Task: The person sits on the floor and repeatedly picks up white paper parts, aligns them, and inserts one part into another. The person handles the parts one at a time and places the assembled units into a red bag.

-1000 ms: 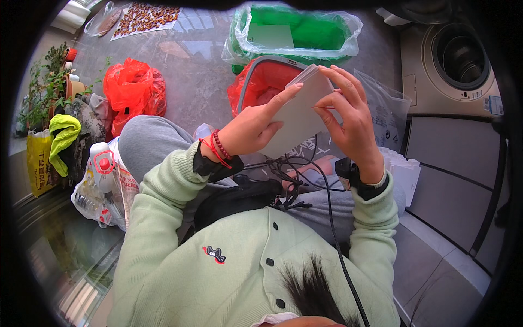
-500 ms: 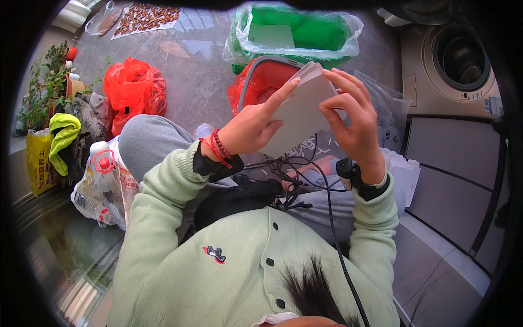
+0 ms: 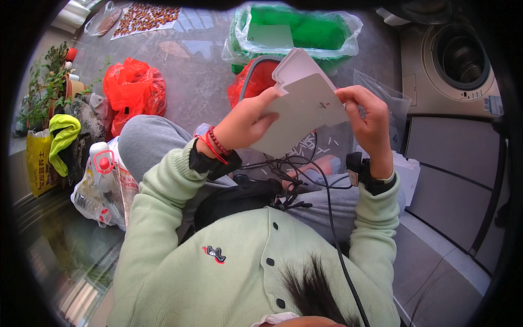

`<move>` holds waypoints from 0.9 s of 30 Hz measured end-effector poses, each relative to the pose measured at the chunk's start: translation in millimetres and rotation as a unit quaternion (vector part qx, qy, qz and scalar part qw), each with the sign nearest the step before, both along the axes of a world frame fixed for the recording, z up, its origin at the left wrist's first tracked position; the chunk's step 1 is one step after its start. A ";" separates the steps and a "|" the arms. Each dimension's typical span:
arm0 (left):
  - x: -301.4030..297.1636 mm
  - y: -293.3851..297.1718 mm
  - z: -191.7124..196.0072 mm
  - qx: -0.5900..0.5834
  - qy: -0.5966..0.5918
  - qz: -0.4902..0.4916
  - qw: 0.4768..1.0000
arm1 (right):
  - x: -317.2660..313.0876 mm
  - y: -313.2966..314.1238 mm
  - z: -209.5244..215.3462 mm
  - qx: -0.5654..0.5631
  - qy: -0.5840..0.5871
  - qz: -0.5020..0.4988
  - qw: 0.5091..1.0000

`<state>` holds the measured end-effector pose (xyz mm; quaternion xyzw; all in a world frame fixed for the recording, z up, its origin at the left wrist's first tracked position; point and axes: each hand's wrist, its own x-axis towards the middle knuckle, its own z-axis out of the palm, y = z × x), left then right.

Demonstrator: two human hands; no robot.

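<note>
A stack of pale, die-cut card sheets (image 3: pixel 305 117) with notched edges is held up in front of me, tilted, its top sheets slightly fanned. My left hand (image 3: pixel 242 122) is closed on the left edge, thumb on the face and fingers hidden behind. At the upper right edge, my right hand (image 3: pixel 370 114) pinches the sheets between thumb and fingers. A small dark print shows near that edge. Just beyond the stack stands a small bin (image 3: pixel 248 82) with a red liner. More white notched cards (image 3: pixel 407 177) stand beside my right knee.
A green bin (image 3: pixel 321 38) with a clear liner holds a pale sheet. White paper scraps (image 3: pixel 305 146) litter the floor under the stack, beside tangled black cables (image 3: pixel 289 163). A red plastic bag (image 3: pixel 133 90) sits at left, a clear bag (image 3: pixel 395 106) and a washing machine (image 3: pixel 425 76) at right.
The stack has turned, showing its printed face and notched top edge. My right hand has moved right and down from the top corner to the right edge. My left hand has shifted slightly.
</note>
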<state>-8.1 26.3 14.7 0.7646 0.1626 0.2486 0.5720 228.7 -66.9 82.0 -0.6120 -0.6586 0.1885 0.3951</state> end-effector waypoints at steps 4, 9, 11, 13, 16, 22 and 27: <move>-0.2 2.9 -0.7 -0.002 0.001 0.005 1.000 | -0.5 1.1 -2.6 0.016 -0.053 0.006 0.998; -1.3 2.4 1.1 0.003 0.015 0.000 1.000 | -4.0 1.8 -7.0 0.014 -0.083 -0.017 0.996; -1.1 1.4 1.7 -0.005 0.015 -0.002 1.000 | -6.1 1.6 -9.5 0.008 -0.098 -0.036 0.994; -0.3 1.5 1.9 -0.002 0.012 -0.005 1.000 | -5.5 0.8 -10.3 -0.011 -0.097 -0.032 0.995; -0.4 1.7 1.8 0.003 0.014 -0.008 1.000 | -0.5 0.0 -8.8 -0.043 -0.068 0.008 0.997; -2.9 4.7 -0.1 0.004 0.013 0.009 1.000 | 13.3 -3.0 -2.9 -0.060 -0.026 -0.001 0.998; -4.6 10.1 -5.9 -0.042 -0.020 0.073 0.996 | 14.9 -1.0 -3.8 0.016 -0.025 -0.112 0.993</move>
